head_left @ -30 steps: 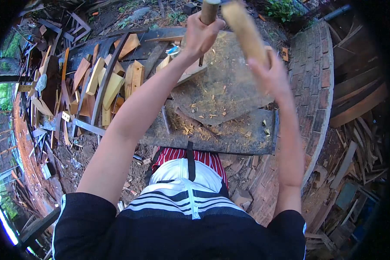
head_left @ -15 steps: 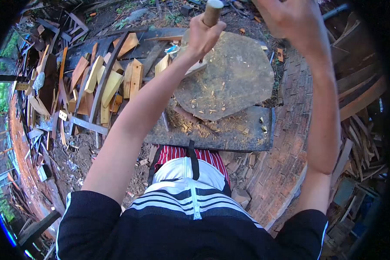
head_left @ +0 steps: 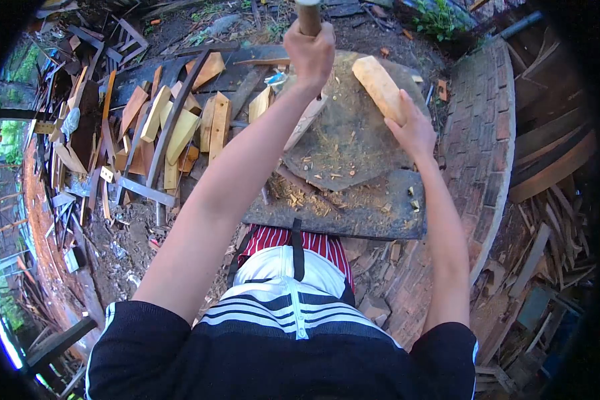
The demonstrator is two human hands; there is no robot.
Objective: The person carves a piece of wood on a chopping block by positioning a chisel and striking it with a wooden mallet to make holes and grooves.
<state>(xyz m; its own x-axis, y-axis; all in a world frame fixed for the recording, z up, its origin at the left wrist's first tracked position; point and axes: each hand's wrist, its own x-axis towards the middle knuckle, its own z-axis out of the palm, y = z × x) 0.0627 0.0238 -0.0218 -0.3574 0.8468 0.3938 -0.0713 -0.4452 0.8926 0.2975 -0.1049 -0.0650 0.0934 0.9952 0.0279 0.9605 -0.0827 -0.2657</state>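
Note:
My left hand (head_left: 311, 57) is closed around a round wooden handle (head_left: 309, 19), whose end points up and away from me. What the handle belongs to is hidden behind my hand and wrist. A pale, flat piece (head_left: 305, 123) shows beside my left forearm; I cannot tell whether it joins the handle. My right hand (head_left: 413, 130) grips the near end of a pale wood block (head_left: 378, 83), thumb on one side and fingers on the other. The block slants over the far right part of a round chopping stump (head_left: 343, 147), which is strewn with chips.
Cut wood pieces (head_left: 180, 137) lie piled left of the stump. A dark board (head_left: 380, 217) with wood chips is under the stump's near side. A curved brick path (head_left: 477, 133) runs along the right, with stacked scrap wood (head_left: 553, 247) beyond it.
My right hand has come down from the top edge towards the stump, and the wood block is now visible in it. My left hand, still around the handle, has shifted slightly.

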